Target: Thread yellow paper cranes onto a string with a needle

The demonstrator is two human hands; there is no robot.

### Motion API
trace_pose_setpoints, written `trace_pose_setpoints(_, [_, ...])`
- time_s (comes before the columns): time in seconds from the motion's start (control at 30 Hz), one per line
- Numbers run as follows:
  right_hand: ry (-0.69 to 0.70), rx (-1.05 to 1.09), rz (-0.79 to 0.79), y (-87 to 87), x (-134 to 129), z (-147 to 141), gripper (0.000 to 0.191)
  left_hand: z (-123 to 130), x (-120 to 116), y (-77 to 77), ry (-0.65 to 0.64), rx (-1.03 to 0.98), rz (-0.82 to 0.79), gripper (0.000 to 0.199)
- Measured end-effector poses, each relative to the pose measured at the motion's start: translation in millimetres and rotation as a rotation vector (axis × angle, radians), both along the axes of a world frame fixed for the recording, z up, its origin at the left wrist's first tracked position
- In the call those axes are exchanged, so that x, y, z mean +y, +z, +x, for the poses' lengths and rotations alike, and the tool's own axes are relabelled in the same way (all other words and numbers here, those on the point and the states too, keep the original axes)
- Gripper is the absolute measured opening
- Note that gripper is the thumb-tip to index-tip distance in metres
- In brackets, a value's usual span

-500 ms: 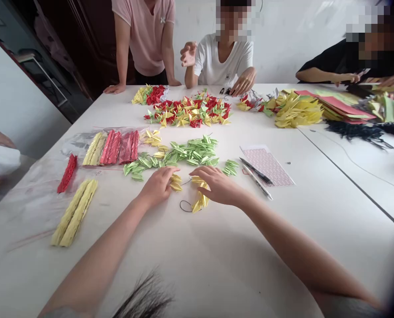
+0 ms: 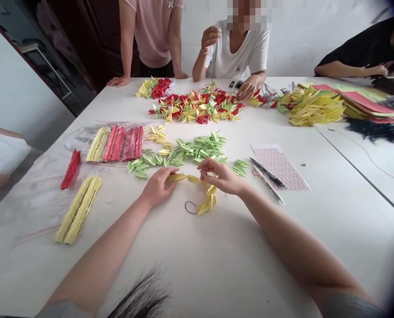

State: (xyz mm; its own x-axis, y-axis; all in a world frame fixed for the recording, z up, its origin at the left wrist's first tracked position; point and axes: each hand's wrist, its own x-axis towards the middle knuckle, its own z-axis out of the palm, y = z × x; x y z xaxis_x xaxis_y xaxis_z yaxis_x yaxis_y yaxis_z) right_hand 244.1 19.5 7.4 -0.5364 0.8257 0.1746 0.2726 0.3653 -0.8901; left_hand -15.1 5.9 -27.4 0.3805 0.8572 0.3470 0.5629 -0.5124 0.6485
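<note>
My left hand (image 2: 157, 187) is closed, its thumb and fingers on a yellow folded paper crane (image 2: 177, 177). Just right of it, another yellow paper crane (image 2: 193, 179) sits in line, close to the fingertips of my right hand (image 2: 221, 176). The right hand is curled in a pinch on the thin dark cord at that crane's right end. Below the right hand lies a short strand of yellow paper cranes (image 2: 207, 201), with a dark cord loop (image 2: 186, 208) at its end. Green paper cranes (image 2: 200, 150) lie heaped just beyond both hands.
Left are yellow paper bundles (image 2: 78, 212), a red bundle (image 2: 71, 169) and bagged bundles (image 2: 114, 143). A pen (image 2: 266, 172) and printed sheet (image 2: 279, 163) lie right. Mixed cranes (image 2: 197, 106) and yellow ones (image 2: 316, 108) lie farther back. A person in white (image 2: 240, 48) sits opposite.
The yellow cranes between my hands now form a straighter line. My right hand has curled into a pinch. The person opposite has raised a hand with a strand. The view has shifted slightly.
</note>
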Motion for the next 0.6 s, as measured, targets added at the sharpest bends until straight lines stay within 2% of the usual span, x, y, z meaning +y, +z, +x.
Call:
trace_pose_setpoints(0.07, [-0.044, 0.216, -0.125, -10.1, 1, -2, 0.021, -2, 0, -1.5, 0.022, -0.130, -0.023, 0.039])
trace_pose_setpoints(0.13, [-0.091, 0.341, -0.191, -19.3, 2, -5, 0.020, -3, 1, -2.4, 0.042, -0.237, -0.053, 0.040])
trace_pose_setpoints(0.23, [-0.154, 0.323, -0.166, -23.3, 1, -9, 0.019, -5, 2, -3.0, 0.037, -0.347, -0.132, 0.041])
trace_pose_setpoints(0.33, [-0.182, 0.082, -0.001, -18.4, -3, -11, 0.025, -5, 5, -3.5, -0.006, -0.424, -0.208, 0.038])
trace_pose_setpoints(0.47, [-0.222, -0.320, 0.370, -18.4, -8, -17, 0.054, -2, 5, -4.4, -0.045, -0.446, -0.207, 0.031])
trace_pose_setpoints(0.5, [-0.229, -0.395, 0.452, -20.7, -8, -18, 0.056, -1, 5, -4.7, -0.046, -0.443, -0.209, 0.031])
trace_pose_setpoints(0.53, [-0.229, -0.449, 0.518, -23.6, -8, -20, 0.051, -1, 5, -5.0, -0.047, -0.446, -0.218, 0.032])
trace_pose_setpoints(0.6, [-0.210, -0.501, 0.593, -29.5, -7, -23, 0.028, 1, 4, -5.1, -0.047, -0.480, -0.253, 0.031])
